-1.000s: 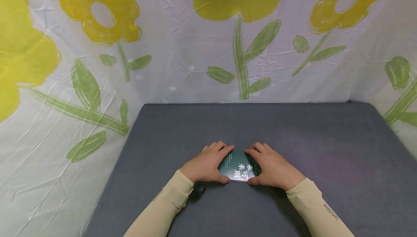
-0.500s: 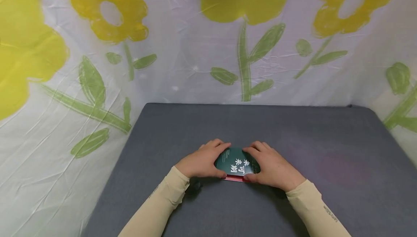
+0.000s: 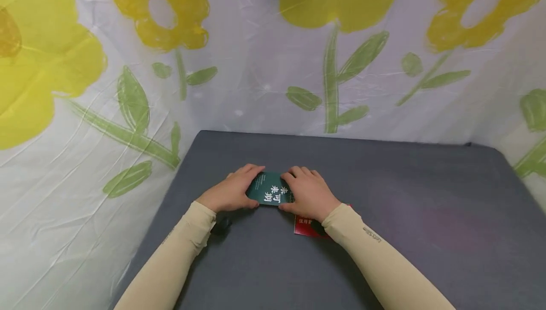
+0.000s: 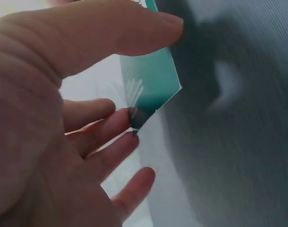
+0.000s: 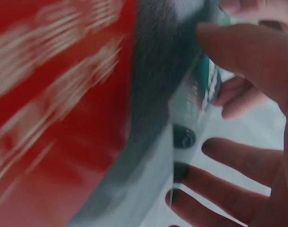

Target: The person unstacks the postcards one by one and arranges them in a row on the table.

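Both hands hold a dark green card with white characters above the grey table. My left hand grips its left edge, thumb on the near side and fingers on the far side. My right hand grips its right edge the same way. In the left wrist view the green card is pinched between thumb and fingers. A red card lies flat on the table under my right wrist; it shows blurred and large as the red card in the right wrist view, beside the green card.
A white cloth with yellow flowers and green stems hangs behind and to both sides of the table. A small dark object sits under my left wrist.
Both hands have carried the green card up and to the left, away from me. The red card that lay beneath it stays on the table and now shows.
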{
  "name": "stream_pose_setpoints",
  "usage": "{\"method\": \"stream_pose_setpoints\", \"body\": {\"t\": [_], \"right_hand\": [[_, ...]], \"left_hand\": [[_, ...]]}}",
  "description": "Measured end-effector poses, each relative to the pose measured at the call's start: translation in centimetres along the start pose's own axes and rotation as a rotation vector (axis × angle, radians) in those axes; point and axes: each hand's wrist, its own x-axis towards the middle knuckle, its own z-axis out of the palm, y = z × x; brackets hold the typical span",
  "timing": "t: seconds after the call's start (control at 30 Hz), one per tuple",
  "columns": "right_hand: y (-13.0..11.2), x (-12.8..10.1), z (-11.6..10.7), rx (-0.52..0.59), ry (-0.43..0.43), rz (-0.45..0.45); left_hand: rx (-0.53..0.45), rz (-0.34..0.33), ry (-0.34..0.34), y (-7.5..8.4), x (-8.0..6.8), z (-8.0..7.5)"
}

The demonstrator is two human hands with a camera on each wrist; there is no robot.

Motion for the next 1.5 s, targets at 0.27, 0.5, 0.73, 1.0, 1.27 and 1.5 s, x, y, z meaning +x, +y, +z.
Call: {"method": "stream_pose_setpoints", "body": {"t": [0.27, 0.5, 0.73, 1.0, 1.27, 1.5], "right_hand": [[-2.3, 5.7, 1.6, -0.008, -0.009, -0.021], [-3.6, 8.7, 3.2, 0.03, -0.014, -0.014], [-4.0, 9.1, 4.1, 0.08, -0.051, 0.001], [-4.0, 9.9, 3.6, 0.093, -0.068, -0.012], [-1.1, 7.2, 2.1, 0.154, 0.022, 0.025], [2.0, 0.5, -1.4, 0.175, 0.041, 0.07]], "left_hand": [[0.0, -0.073, -0.028, -5.7, -0.2, -2.3], [-0.029, -0.125, -0.05, -8.1, -0.5, -4.0], [-0.043, -0.145, -0.107, -9.0, -0.4, -4.1], [-0.055, -0.131, -0.096, -9.4, -0.2, -4.7], [0.021, -0.176, -0.061, -7.5, -0.4, -3.8], [0.088, -0.081, -0.007, -1.2, -0.8, -0.6]]}}
